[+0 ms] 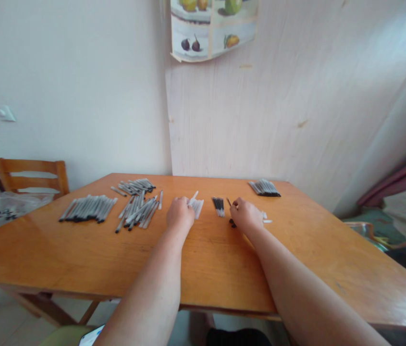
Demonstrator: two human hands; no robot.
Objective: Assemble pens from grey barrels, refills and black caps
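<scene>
My left hand is closed on a translucent white pen barrel, which points up and away to the right. Beside those fingers lies a small group of similar white barrels. To the right, my right hand pinches a thin dark pen refill, its tip sticking out past the fingers. Between the two hands is a bunch of dark refills with pale ends. Small black caps sit just under the right fingers. A few white pieces show beyond that hand, partly covered by it.
On the wooden table, a row of black-ended pens lies at left, next to a loose heap and another pile behind. More pens lie at back right. A wooden chair stands at the far left.
</scene>
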